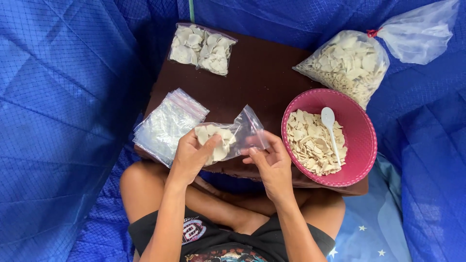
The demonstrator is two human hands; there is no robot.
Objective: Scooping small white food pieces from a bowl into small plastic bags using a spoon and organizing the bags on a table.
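A brown table (pixel 262 77) fills mid-frame; at right a pink bowl (pixel 361 140) of pale chips; at centre the left hand (pixel 191 155) pinches a small zip bag (pixel 228 138) of chips; the right hand (pixel 272 162) pinches its open end.

Head camera, close, straight down over table (pixel 262 73)

A makeshift home packing spot on the floor: blue tarpaulin (pixel 58 121) spreads all around, a low brown table (pixel 262 73) stands across crossed legs, and star-printed bedding (pixel 374 228) lies beside.
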